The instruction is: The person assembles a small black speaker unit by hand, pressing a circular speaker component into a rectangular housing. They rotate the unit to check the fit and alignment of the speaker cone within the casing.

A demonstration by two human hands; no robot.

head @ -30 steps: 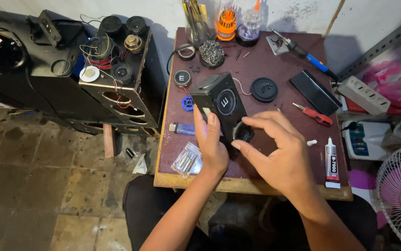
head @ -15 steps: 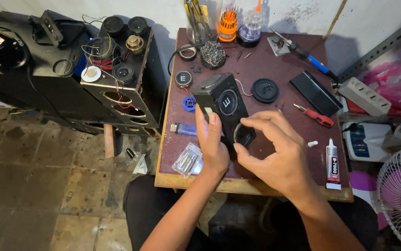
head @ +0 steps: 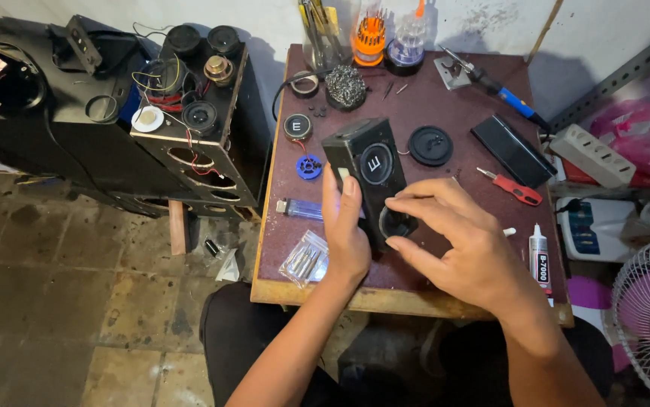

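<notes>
Near the table's (head: 280,290) middle lay a small black speaker box (head: 366,169). At its 9 o'clock lay a blue lighter (head: 299,209), with a clear plastic bag (head: 306,258) toward 7 o'clock. Your left hand (head: 345,234) gripped the box's left side, thumb up its face. Your right hand (head: 457,245), at 5 o'clock, pinched a round black part (head: 398,223) against its near end. A red-handled screwdriver (head: 513,188) lay at 3 o'clock.

Even, fairly bright overhead light; soft shadows fall on the wall (head: 280,30) behind the table (head: 460,105). Focus sharp throughout, slight wide-angle stretching at the edges.
</notes>
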